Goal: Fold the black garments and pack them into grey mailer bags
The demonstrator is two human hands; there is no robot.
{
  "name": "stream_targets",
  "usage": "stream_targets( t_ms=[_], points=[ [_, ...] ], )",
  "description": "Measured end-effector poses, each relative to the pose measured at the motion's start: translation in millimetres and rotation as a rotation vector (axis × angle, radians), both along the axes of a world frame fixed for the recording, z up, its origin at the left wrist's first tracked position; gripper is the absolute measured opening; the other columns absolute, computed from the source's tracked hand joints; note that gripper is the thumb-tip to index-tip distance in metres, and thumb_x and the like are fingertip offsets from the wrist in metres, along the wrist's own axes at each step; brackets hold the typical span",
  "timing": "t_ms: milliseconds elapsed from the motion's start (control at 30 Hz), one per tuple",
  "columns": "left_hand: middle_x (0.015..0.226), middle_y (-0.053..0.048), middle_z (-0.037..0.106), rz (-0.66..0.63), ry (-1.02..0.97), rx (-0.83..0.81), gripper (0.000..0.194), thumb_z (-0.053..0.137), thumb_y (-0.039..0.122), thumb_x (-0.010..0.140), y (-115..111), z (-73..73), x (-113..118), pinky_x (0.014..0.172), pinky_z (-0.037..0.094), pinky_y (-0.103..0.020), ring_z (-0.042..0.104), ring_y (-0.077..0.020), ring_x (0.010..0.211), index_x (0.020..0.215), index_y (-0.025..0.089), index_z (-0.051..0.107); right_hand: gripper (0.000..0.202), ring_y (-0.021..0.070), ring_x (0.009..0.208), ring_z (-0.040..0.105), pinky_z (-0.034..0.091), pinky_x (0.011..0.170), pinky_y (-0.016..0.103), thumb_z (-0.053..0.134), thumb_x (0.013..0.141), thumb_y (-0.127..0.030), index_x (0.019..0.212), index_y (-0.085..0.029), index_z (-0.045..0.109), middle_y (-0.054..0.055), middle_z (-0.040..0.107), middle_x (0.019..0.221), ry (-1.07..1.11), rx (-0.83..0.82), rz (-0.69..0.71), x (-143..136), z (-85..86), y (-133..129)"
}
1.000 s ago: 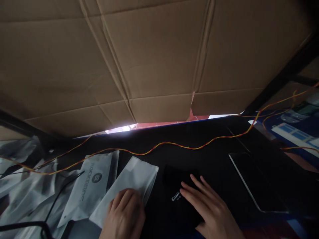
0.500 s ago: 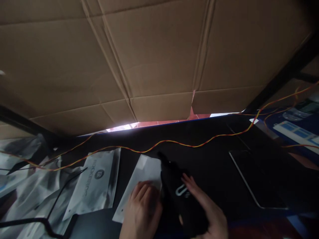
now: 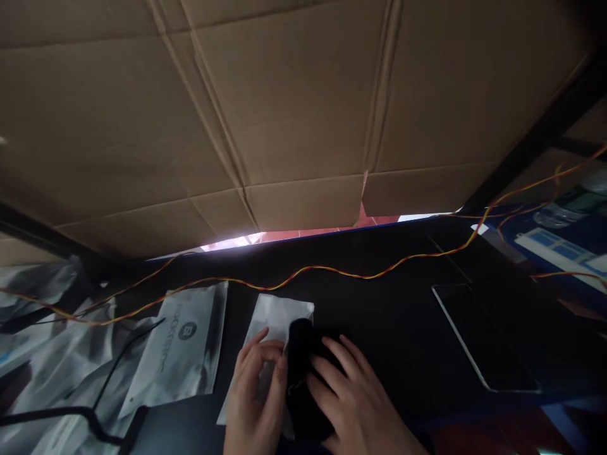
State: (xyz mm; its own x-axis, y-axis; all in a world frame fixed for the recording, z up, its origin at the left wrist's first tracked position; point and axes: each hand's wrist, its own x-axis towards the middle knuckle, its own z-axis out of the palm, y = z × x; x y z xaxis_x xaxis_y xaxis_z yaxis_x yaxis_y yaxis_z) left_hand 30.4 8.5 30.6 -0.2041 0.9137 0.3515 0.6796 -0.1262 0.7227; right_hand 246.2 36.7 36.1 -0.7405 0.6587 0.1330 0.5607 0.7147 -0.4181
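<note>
A frosted plastic bag (image 3: 276, 315) lies on the black tabletop. My left hand (image 3: 256, 395) is closed in a pinch at the bag's right edge. Right beside that edge is a folded black cloth item (image 3: 300, 354); its exact kind is hard to make out. Spread fingers of my right hand (image 3: 353, 395) lie on top of the cloth, pressing it from the right. Whether any of the cloth is inside the bag cannot be seen.
A printed frosted bag (image 3: 183, 344) lies to the left, beside more crumpled plastic bags (image 3: 71, 354). A phone (image 3: 484, 338) is on the right. A red-yellow twisted wire (image 3: 327, 268) crosses the table before a cardboard sheet (image 3: 294, 114). A clear bottle (image 3: 564, 212) is far right.
The black cloth item has come down from my right hand's grip onto the table by the bag, folded over. My right hand has opened flat on it; my left now pinches the bag's edge.
</note>
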Motion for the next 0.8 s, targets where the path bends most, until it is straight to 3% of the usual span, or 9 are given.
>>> stream_targets(
  t_ms=[133,267,367,467,567,600,667,733,800],
  points=[
    [0.124,-0.001,0.074,-0.106,0.017,-0.024,0.009,0.059,0.03,0.107,-5,0.0,-3,0.116,0.058,-0.039,0.059,-0.0206,0.144,0.109,0.03,0.069,0.071,0.0351,0.149,0.052,0.036,0.136,0.047,0.094,0.083,-0.053,0.138,-0.016,0.071,0.01,0.071,0.139,0.022,-0.014,0.159,-4,11.6,11],
    [0.132,-0.003,0.072,-0.104,-0.056,-0.054,0.01,0.057,0.029,0.109,-13,3.3,-4,0.12,0.056,-0.043,0.057,-0.0232,0.149,0.109,0.029,0.067,0.063,0.0393,0.13,0.062,0.056,0.117,0.055,0.092,0.084,-0.049,0.133,-0.015,0.073,0.011,0.074,0.123,-0.052,-0.104,-0.001,-24,18.3,8],
    [0.132,-0.004,0.072,-0.065,-0.11,-0.039,0.013,0.053,0.028,0.11,-15,3.9,-5,0.12,0.056,-0.046,0.056,-0.0247,0.15,0.104,0.027,0.065,0.062,0.0434,0.124,0.065,0.06,0.109,0.06,0.094,0.081,-0.043,0.131,-0.01,0.076,0.016,0.074,0.122,-0.147,-0.087,-0.018,-38,22.3,6],
    [0.139,-0.006,0.071,-0.134,0.013,-0.073,0.011,0.056,0.03,0.108,-13,0.6,-10,0.12,0.056,-0.053,0.053,-0.028,0.153,0.104,0.026,0.066,0.063,0.0442,0.135,0.06,0.049,0.122,0.063,0.094,0.084,-0.048,0.131,-0.01,0.077,0.018,0.074,0.126,-0.088,-0.027,0.11,-34,27.7,12],
    [0.148,-0.007,0.067,-0.217,0.151,-0.118,0.008,0.058,0.032,0.107,-13,-2.3,-14,0.119,0.056,-0.059,0.049,-0.03,0.156,0.109,0.027,0.064,0.054,0.037,0.154,0.047,0.034,0.135,0.057,0.084,0.094,-0.053,0.137,-0.02,0.076,0.01,0.075,0.13,0.08,-0.116,0.18,-13,32.6,19],
    [0.151,-0.007,0.065,-0.226,0.162,-0.122,0.008,0.058,0.032,0.107,-14,-2.7,-15,0.119,0.057,-0.059,0.05,-0.0298,0.156,0.112,0.027,0.063,0.049,0.0341,0.155,0.046,0.036,0.134,0.054,0.079,0.099,-0.052,0.14,-0.025,0.074,0.007,0.074,0.133,0.143,-0.159,0.131,-5,32.4,19],
    [0.157,-0.01,0.06,-0.218,0.158,-0.119,0.018,0.059,0.032,0.107,-16,-3.0,-13,0.118,0.058,-0.057,0.053,-0.0297,0.154,0.124,0.028,0.059,0.044,0.0315,0.146,0.057,0.051,0.122,0.051,0.066,0.107,-0.05,0.144,-0.029,0.071,0.007,0.071,0.14,0.265,-0.193,-0.154,7,27.1,17],
    [0.161,-0.013,0.056,-0.201,0.165,-0.113,0.034,0.061,0.033,0.107,-18,-3.4,-8,0.12,0.055,-0.061,0.053,-0.0314,0.154,0.139,0.028,0.053,0.047,0.0337,0.127,0.069,0.063,0.103,0.051,0.058,0.109,-0.055,0.14,-0.023,0.072,0.014,0.072,0.135,0.318,-0.18,-0.531,14,16.0,12],
    [0.164,-0.013,0.054,-0.196,0.192,-0.115,0.048,0.06,0.033,0.107,-19,-4.4,-3,0.123,0.048,-0.068,0.048,-0.0336,0.158,0.153,0.03,0.046,0.052,0.0373,0.118,0.072,0.064,0.095,0.053,0.062,0.104,-0.063,0.129,-0.019,0.075,0.018,0.074,0.126,0.31,-0.193,-0.71,14,4.6,6]
  ],
)
